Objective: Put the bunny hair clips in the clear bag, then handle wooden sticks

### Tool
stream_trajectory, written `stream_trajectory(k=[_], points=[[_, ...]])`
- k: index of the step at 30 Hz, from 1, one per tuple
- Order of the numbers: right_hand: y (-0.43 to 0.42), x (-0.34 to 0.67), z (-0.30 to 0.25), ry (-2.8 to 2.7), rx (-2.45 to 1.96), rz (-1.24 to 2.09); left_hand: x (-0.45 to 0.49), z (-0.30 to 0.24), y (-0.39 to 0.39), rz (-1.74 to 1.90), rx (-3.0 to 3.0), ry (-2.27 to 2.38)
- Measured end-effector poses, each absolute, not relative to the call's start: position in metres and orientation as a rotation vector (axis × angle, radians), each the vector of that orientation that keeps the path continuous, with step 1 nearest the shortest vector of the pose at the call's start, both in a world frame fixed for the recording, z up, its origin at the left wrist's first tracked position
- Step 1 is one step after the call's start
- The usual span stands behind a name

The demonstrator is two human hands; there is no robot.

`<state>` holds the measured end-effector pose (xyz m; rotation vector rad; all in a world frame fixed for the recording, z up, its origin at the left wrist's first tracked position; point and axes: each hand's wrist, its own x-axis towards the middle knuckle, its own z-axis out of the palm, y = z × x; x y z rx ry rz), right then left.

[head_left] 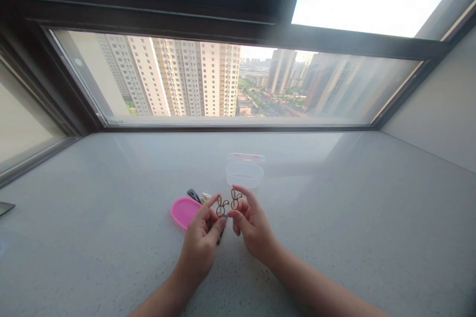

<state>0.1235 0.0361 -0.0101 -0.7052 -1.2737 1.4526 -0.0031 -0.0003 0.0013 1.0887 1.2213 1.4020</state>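
Note:
Between thumb and index finger, my left hand (204, 237) pinches a rabbit-shaped hair clip (220, 208) with a thin dark-gold outline and two ears. A matching rabbit-shaped hair clip (235, 201) is pinched in my right hand (256, 228), close beside the first; the two look slightly apart. Just left of my left hand lies a pink oval lid or tray (185, 212), partly covered by that hand. A black hair clip (193, 194) and a pale clip (206, 197) lie behind my left fingers. Below my left thumb a dark slim item (220, 237) shows, mostly hidden.
Behind my hands stands a clear plastic box (244, 174) with its hinged lid (246, 157) up. Everything rests on a speckled pale countertop (334, 218) under a dark-framed window (238, 129). A dark pointed object (5, 208) lies at the far left edge.

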Motion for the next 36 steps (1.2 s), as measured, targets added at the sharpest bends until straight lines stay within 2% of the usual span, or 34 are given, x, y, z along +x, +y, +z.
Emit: stream_trajectory(k=[36], points=[[0.0381, 0.1251, -0.0090, -1.339, -0.760, 1.407, -0.0016, -0.0005, 0.0003, 1.415, 1.094, 1.185]])
